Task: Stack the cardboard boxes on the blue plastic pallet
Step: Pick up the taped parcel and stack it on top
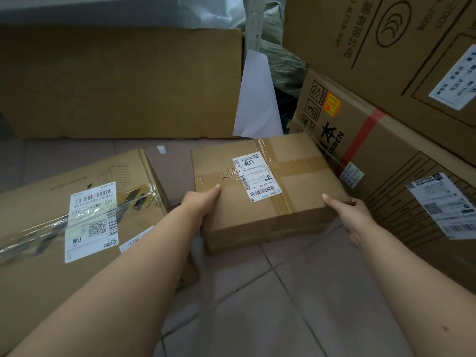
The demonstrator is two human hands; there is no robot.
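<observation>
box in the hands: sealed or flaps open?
Sealed. The small box has clear tape running across its closed top flaps and a shipping label stuck over the seam. Both hands grip its near corners.

1. The left box [85,215] carries a white shipping label [90,220] reading "SF5134135705842", "001" and "WU".
2. The taped box on the right [365,161] shows "ANBEN" beside a large printed character, and a boxed "3".
3. The top right box [386,34] has digits "6758 956", printed upside down.
</observation>
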